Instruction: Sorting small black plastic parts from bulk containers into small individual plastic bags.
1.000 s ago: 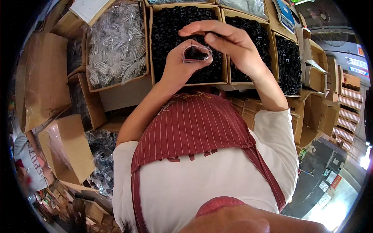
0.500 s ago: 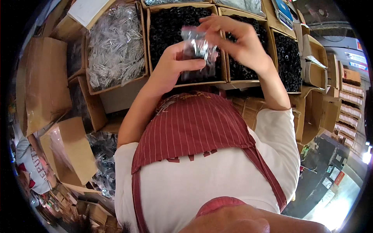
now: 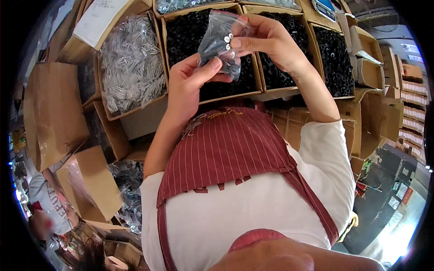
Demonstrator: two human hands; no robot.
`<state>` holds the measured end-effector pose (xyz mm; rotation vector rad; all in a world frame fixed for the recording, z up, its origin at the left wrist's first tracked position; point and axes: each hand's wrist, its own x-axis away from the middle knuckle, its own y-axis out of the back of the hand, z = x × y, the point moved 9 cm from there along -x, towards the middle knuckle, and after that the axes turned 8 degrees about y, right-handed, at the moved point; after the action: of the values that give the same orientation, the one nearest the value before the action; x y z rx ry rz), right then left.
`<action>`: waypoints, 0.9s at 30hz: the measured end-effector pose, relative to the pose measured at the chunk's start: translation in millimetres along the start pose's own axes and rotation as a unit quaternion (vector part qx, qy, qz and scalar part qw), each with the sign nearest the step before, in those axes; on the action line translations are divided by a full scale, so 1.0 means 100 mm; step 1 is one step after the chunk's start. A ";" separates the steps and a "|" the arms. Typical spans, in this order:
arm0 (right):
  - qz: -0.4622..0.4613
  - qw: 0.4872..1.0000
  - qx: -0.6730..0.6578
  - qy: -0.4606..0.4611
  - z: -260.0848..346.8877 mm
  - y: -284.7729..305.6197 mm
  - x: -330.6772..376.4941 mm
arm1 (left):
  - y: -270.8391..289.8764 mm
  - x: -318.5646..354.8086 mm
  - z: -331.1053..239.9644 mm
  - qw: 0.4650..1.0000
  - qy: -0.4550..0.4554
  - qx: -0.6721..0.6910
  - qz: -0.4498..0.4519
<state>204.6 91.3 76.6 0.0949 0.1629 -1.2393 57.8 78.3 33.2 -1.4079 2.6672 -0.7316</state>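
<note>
- I see my left hand (image 3: 192, 83) in the upper middle of the frame, its fingers and thumb clamped on the lower edge of a small clear plastic bag (image 3: 221, 43).
- My right hand (image 3: 266, 38) sits just right of it, upper centre, its fingertips pinched on the bag's right side, with a few small silver parts showing at the pinch.
- The bag is held up between both hands, above the box of black parts (image 3: 203, 45) at the top centre; it holds dark small parts, though I cannot tell their exact kind.
- To the right of that box I see 2 more cardboard boxes of black parts, the nearer one (image 3: 282, 77) partly hidden by my right wrist, the farther one (image 3: 337, 58) toward the upper right.
- At the upper left lies a box of silver metal pieces (image 3: 131, 67), with a white paper sheet (image 3: 97, 20) on the carton beside it.
- Folded brown cartons (image 3: 49, 113) stand along the left edge of the frame.
- My red striped apron (image 3: 230, 153) over a white shirt fills the centre and lower part of the frame.
</note>
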 end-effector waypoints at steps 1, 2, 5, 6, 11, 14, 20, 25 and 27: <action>-0.002 1.000 -0.001 0.002 -0.01 0.02 0.00 | -0.02 0.01 0.00 1.000 0.001 0.013 0.016; -0.034 0.999 0.006 -0.009 -0.04 0.10 0.01 | -0.04 0.02 -0.02 1.000 0.002 0.011 0.017; -0.068 0.998 0.006 -0.014 -0.09 0.22 0.03 | -0.11 0.06 -0.09 0.998 -0.015 0.041 0.052; -0.067 0.998 0.000 -0.010 -0.08 0.22 0.02 | -0.11 0.06 -0.09 0.998 -0.013 0.047 0.048; -0.088 0.988 -0.118 -0.042 0.08 0.19 0.02 | -0.10 0.09 -0.12 0.997 -0.011 0.060 0.056; -0.111 0.988 -0.101 -0.038 0.10 0.26 0.03 | -0.13 0.08 -0.13 0.997 -0.002 0.052 0.058; -0.120 0.984 -0.124 -0.034 0.12 0.24 0.04 | -0.12 0.08 -0.15 0.999 -0.020 0.016 0.048; -0.097 0.988 -0.118 -0.020 0.15 0.19 0.04 | -0.08 0.09 -0.17 0.999 -0.049 0.006 0.007; -0.069 0.990 -0.125 0.000 0.09 0.19 0.05 | -0.09 0.09 -0.17 0.998 -0.056 -0.003 0.002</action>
<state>224.7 91.2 84.3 -0.1369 0.3281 -1.3467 55.1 73.1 53.9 -1.4011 2.5873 -0.6251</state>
